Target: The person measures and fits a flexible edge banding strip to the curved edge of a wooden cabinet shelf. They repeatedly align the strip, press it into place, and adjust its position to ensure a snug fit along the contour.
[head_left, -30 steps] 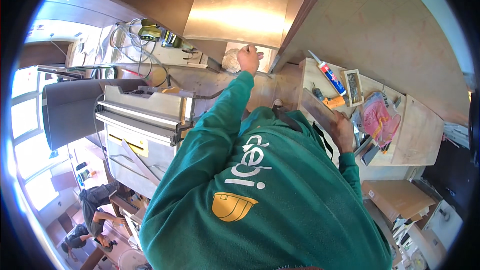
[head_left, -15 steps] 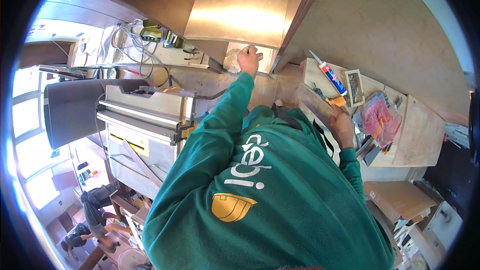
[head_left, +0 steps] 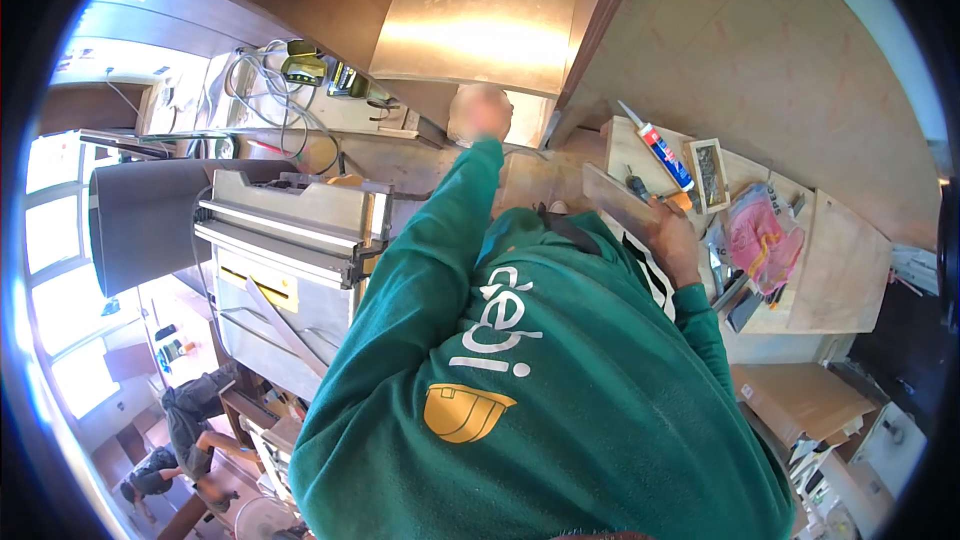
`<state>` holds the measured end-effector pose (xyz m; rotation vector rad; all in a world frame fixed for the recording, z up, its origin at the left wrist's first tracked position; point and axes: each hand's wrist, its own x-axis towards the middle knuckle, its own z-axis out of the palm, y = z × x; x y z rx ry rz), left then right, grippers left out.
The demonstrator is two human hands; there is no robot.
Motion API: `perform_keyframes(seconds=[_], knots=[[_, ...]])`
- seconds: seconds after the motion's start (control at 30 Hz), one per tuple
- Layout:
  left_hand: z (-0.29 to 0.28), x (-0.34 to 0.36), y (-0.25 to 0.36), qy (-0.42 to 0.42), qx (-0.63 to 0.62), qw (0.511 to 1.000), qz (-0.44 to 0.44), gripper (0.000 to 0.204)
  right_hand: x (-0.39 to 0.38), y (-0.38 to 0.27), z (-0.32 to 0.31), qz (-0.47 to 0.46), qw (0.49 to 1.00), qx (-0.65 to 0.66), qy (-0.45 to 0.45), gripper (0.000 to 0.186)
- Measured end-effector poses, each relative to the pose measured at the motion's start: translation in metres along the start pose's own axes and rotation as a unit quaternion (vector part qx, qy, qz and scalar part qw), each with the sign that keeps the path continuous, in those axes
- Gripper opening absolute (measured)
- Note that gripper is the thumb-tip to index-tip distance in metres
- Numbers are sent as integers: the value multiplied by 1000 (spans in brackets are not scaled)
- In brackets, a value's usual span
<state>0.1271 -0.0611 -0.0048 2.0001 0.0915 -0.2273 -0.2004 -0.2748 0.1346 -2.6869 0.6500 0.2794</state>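
Note:
My left hand [head_left: 483, 112], blurred by motion, reaches forward to a pale rectangular surface [head_left: 528, 118] at the foot of a brown wooden cabinet [head_left: 470, 25]. It covers most of a beige, rounded wad there, and its fingers are too smeared to read. On the right, my right hand [head_left: 676, 243] is closed around the near end of a narrow wooden board [head_left: 618, 196]. Just beyond its fingers lie an orange object [head_left: 682, 201] and a small dark tool [head_left: 636, 183]. A sealant tube [head_left: 664, 155] with a long nozzle rests behind them on a wooden worktop [head_left: 835, 260].
Beside the tube sits a small wooden box [head_left: 708, 176]; a pink cloth in clear plastic [head_left: 762, 238] lies nearer. A table saw [head_left: 290, 240] stands to my left. Cables [head_left: 250, 90] and green power tools [head_left: 303, 65] lie on a back-left ledge. Another person [head_left: 190, 425] is at lower left.
My left hand has shifted slightly left and down, onto the beige wad. My right hand has moved a little left and up with the wooden board.

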Motion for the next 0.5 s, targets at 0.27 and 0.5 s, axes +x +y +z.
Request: perform_keyframes(seconds=[0.27, 0.5], knots=[[-6, -19, 5, -5, -158, 987, 0, 36, 32, -48, -36, -121, 992, -13, -16, 36], [-2, -4, -44, 55, -17, 995, 84, 37, 49, -56, -51, -166, 984, -11, -59, 43]])
